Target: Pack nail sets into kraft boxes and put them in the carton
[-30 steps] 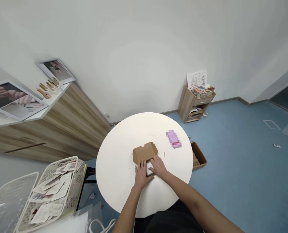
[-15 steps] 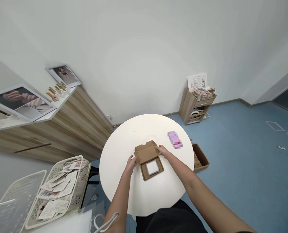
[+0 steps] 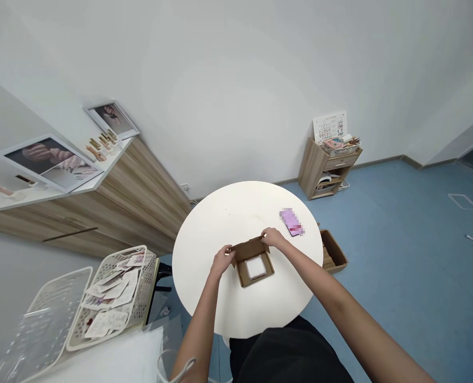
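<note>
Mailer box: we have a small brown cardboard mailer box lying at about the middle of the round white table, its front wall toward the table's near edge, its inside uncovered.
Lid: we note the box lid standing raised along the box's far side, side flaps turned toward us.
Contents: one white square packet lies flat in the tray of the box, cardboard showing around it.
Left hand: our left hand grips the lid's left corner between thumb and fingers.
Right hand: our right hand pinches the lid's right corner; the fingertips curl over the top edge.
Purple item: we record a purple rectangular item, detail lost to pixelation, near the table's far right edge, well apart from the mailer box.
Floor: beyond the table's right edge we see a brown carton with brown pieces inside; we cannot tell what they are.
Left side: a white perforated basket holds printed packets, off the table's left edge.
Wall: we log a wooden cabinet past the table's far edge, a printed chart upright on top.
</note>
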A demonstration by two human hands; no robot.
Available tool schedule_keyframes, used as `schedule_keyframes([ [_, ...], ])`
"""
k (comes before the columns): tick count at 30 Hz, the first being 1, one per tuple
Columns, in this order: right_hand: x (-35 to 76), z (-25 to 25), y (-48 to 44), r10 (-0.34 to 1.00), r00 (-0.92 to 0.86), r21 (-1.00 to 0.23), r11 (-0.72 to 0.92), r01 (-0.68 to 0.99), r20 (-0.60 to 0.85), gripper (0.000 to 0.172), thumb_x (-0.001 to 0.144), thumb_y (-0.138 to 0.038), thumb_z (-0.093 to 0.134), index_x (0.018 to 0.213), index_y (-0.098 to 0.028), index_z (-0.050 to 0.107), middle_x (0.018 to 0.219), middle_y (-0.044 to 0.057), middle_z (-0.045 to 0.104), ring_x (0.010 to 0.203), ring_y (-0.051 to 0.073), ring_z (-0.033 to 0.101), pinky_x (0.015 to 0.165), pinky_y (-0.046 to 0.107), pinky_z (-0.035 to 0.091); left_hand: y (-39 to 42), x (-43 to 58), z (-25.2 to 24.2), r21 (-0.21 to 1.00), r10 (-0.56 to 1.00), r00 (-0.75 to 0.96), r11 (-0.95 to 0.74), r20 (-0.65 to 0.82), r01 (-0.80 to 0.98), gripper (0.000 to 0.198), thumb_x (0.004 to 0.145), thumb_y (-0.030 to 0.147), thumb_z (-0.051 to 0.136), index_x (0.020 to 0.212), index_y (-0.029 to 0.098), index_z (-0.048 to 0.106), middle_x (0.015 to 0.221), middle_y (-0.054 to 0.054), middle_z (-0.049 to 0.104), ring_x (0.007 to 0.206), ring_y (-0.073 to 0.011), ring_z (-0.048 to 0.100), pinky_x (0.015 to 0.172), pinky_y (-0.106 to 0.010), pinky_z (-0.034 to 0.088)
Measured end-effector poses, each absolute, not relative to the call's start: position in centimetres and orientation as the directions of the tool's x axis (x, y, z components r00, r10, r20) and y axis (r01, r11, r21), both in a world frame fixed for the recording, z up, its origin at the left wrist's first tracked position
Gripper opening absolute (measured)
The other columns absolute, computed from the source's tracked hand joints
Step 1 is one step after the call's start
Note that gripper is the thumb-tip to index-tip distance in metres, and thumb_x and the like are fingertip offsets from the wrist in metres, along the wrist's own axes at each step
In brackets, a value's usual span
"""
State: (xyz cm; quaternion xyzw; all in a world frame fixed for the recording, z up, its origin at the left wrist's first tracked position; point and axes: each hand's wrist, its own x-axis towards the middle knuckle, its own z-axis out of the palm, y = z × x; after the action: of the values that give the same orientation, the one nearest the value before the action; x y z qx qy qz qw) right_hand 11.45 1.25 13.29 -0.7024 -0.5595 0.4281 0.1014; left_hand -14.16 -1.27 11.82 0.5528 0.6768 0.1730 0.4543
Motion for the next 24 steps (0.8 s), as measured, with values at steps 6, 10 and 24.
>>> schedule_keyframes([
  [6,10.8,14.4,-1.7,0.884,-0.01,-0.514,-0.263,0.816,-0.468,0.043,0.069,-0.004,0.061,0.108,-0.02,0.071,0.115,0.01,0.068,0.097,0.023,0.065,0.07,0.026,0.045,-3.9,-12.6,11.0,0.683,0.967,0.036,0.151,-0.251,0.715,0.028,0.08,0.02,0.053,0.106,0.021,0.065,0.101,-0.006,0.066,0.088,-0.0184,0.065,0.084,-0.031,0.051],
  [10,10.4,14.0,-3.9,0.901,-0.025,-0.495,-0.215,0.842,-0.432,0.042,0.07,-0.001,0.055,0.104,-0.021,0.071,0.11,0.009,0.069,0.098,0.021,0.064,0.071,0.024,0.042,-6.5,-12.2,9.4,0.721,0.995,0.065,0.012,-0.078,0.692,0.031,0.076,0.012,0.05,0.102,0.021,0.064,0.098,-0.005,0.063,0.09,-0.0192,0.063,0.085,-0.034,0.052],
  [24,11.3,6.1,-11.9,0.96,-0.149,-0.51,0.008,0.86,-0.236,0.078,0.069,-0.001,0.045,0.141,-0.031,0.045,0.137,0.002,0.057,0.114,0.023,0.052,0.083,0.031,0.046,-14.4,-11.6,4.2,0.82,0.991,0.04,0.084,-0.128,0.566,0.074,0.073,0.008,0.052,0.143,0.032,0.044,0.153,-0.001,0.038,0.14,-0.0246,0.038,0.112,-0.043,0.038],
])
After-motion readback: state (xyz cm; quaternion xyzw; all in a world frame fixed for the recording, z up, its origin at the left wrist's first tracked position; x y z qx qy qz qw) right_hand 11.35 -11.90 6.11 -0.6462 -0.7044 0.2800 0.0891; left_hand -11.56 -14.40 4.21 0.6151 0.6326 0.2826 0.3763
